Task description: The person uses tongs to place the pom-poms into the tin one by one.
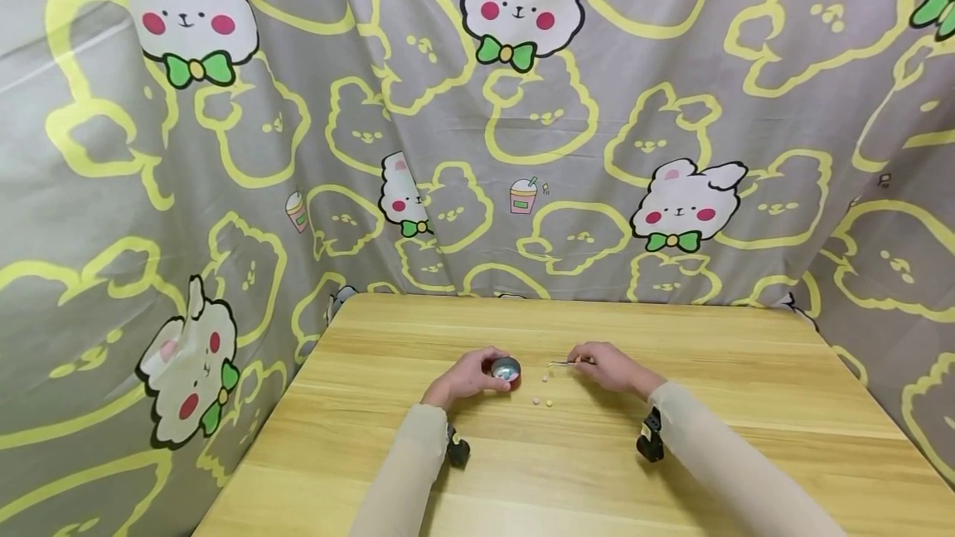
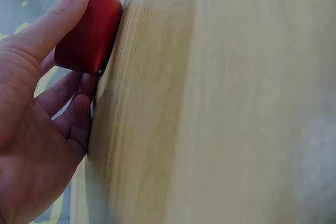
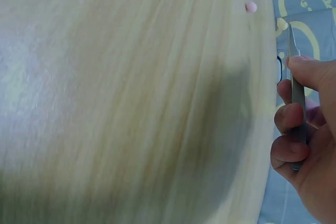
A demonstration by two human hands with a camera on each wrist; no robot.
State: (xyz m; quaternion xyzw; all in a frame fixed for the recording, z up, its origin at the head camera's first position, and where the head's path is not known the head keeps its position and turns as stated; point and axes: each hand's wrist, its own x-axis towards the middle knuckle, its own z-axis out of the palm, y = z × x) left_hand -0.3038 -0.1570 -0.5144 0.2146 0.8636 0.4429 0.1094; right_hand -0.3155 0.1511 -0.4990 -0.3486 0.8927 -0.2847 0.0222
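My left hand point(image 1: 470, 373) grips a small round tin, red outside point(image 2: 92, 32) and shiny inside, with the thumb on one side and fingers on the other. Several tiny coloured balls lie inside the tin point(image 1: 516, 380), which sits on the wooden table. To its right, my right hand point(image 1: 608, 365) holds metal tweezers point(image 3: 297, 100) between thumb and curled fingers, their tips pointing toward the tin. At the tips is a small pale yellow ball point(image 3: 282, 23). Below the tweezers, a pink ball point(image 1: 545, 379) lies on the tabletop.
Nearer me on the wooden table point(image 1: 671, 471) lie another pink ball point(image 1: 535, 401) and a yellow ball point(image 1: 549, 403). A grey patterned curtain point(image 1: 448, 131) hangs behind the table's far edge and along both sides.
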